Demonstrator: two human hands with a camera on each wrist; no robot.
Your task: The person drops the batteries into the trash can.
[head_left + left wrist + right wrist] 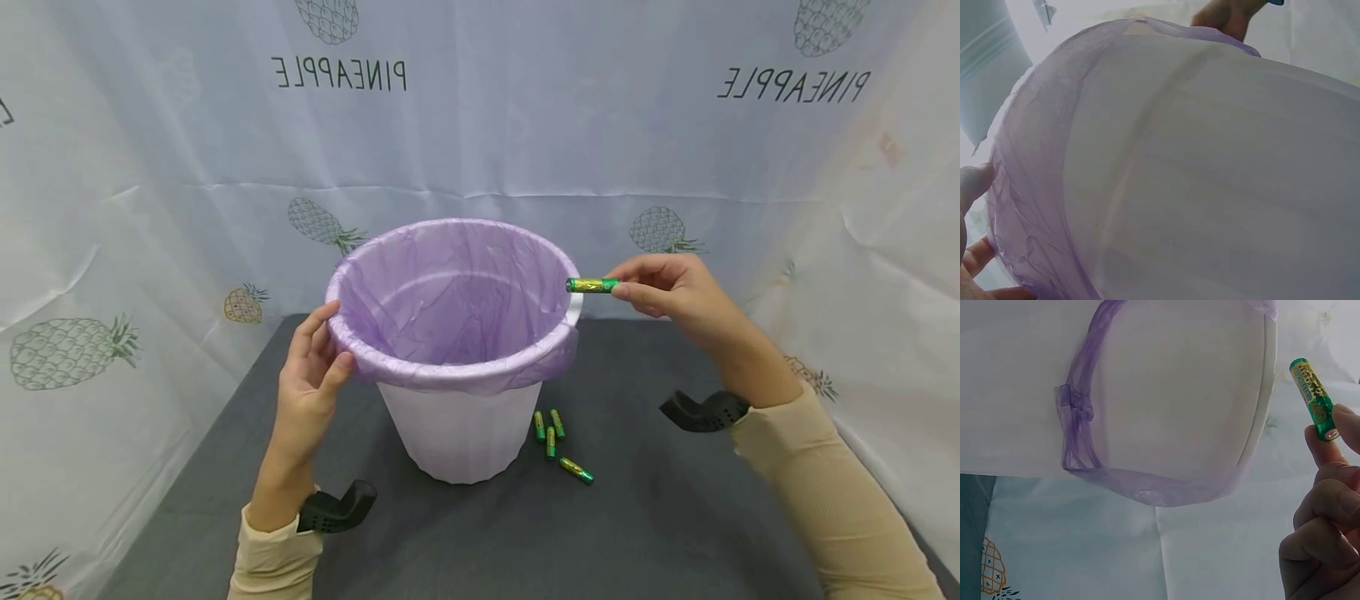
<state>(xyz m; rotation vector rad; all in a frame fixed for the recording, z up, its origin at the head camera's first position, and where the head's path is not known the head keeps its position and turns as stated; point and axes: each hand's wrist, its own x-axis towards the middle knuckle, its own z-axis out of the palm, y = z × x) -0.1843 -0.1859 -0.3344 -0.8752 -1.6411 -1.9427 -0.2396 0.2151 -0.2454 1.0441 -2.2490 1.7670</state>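
A white trash bin (461,433) stands on the dark table, lined with a purple plastic bag (465,325) folded over its rim. My left hand (307,392) rests against the rim's left side, fingers and thumb spread on the bag's folded edge, as the left wrist view also shows. Just beyond the opposite side of the rim, my right hand (675,292) pinches a green and gold battery (591,286) by one end between thumb and index finger. In the right wrist view the battery (1312,400) is apart from the bin, near its bare white rim section (1263,394).
Several similar batteries (576,470) lie on the table (637,517) near the bin's right base. A white curtain (525,125) printed with pineapples hangs behind and at both sides. A black strap mount (337,508) is on the left wrist, another (705,412) on the right.
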